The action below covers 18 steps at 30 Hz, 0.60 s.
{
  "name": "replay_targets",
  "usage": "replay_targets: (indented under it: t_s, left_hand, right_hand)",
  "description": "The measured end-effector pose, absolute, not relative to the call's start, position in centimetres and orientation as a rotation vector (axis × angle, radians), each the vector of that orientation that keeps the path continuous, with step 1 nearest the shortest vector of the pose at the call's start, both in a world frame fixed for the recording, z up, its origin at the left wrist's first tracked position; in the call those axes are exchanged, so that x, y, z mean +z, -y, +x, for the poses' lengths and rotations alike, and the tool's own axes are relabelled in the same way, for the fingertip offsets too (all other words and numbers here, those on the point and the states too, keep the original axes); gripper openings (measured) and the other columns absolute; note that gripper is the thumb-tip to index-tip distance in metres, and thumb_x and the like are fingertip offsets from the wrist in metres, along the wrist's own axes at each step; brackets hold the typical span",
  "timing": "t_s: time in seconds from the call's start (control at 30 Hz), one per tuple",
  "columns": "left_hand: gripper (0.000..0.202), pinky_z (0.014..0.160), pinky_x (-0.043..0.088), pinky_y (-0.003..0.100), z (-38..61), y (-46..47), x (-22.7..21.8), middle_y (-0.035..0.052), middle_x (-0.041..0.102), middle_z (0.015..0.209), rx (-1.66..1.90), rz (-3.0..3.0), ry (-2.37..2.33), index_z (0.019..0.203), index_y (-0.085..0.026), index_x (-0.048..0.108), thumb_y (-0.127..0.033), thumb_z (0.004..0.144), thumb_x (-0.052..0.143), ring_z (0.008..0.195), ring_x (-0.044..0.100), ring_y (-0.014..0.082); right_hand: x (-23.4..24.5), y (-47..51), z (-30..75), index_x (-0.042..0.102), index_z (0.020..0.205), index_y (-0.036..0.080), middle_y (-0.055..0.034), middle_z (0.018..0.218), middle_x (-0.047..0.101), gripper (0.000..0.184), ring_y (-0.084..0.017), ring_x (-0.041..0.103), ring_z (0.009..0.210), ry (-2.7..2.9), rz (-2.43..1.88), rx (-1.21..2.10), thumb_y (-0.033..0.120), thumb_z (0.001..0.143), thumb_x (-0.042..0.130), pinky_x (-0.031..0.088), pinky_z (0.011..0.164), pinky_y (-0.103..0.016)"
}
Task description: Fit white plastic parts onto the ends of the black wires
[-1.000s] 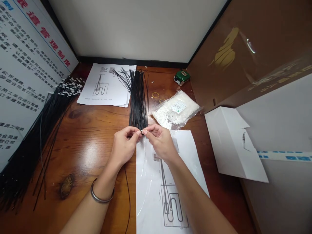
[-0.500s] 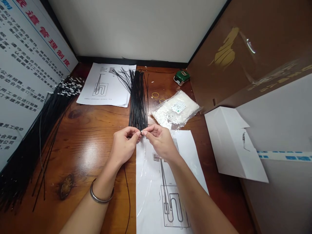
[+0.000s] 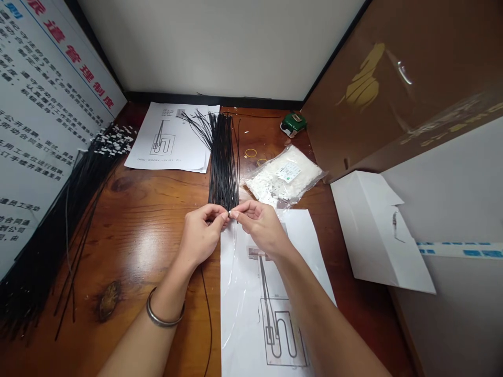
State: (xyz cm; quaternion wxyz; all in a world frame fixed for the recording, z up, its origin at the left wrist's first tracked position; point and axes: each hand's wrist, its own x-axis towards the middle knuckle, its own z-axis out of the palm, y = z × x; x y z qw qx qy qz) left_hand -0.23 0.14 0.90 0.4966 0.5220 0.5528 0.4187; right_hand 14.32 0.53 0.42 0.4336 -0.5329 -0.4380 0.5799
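Fingertip to fingertip, my left hand (image 3: 201,235) and my right hand (image 3: 262,229) meet at the near end of a bundle of black wires (image 3: 223,162). The left one pinches a single black wire (image 3: 209,319), whose length trails down the table below the wrist. Between my right thumb and forefinger is a small white connector (image 3: 230,213), mostly covered by the fingers. It touches, or nearly touches, the wire's tip; which one is hidden. A printed drawing sheet (image 3: 243,293) lies under my right forearm.
A clear bag of small white parts (image 3: 288,173) lies right of the bundle, with a green tape measure (image 3: 293,124) behind it. More drawing sheets (image 3: 137,146) rest at back left. Many white-tipped black wires (image 3: 58,225) lean along the left. A folded white box (image 3: 369,230) stands at right.
My hands stay pinched together at the same place, with only slight finger movement. The whole view has shifted a little.
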Motion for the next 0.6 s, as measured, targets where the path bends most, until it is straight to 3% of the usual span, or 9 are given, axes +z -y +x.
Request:
replay_targets:
  t_s: [0.6]
  left_hand:
    - [0.013, 0.06, 0.047, 0.025, -0.13, -0.11, 1.02, 0.0021, 0.065, 0.064, 1.0, 1.257, -1.335, 0.069, -0.016, 0.064, -0.026, 0.077, 0.062, 0.06, 0.06, 0.0144]
  right_hand:
    - [0.29, -0.55, 14.31, 0.064, 0.071, 0.016, 0.0, 0.065, 0.061, 0.019, -0.008, 0.043, 0.051, 1.048, -1.356, 1.458, 0.033, 0.069, 0.072, 0.029, 0.046, -0.024]
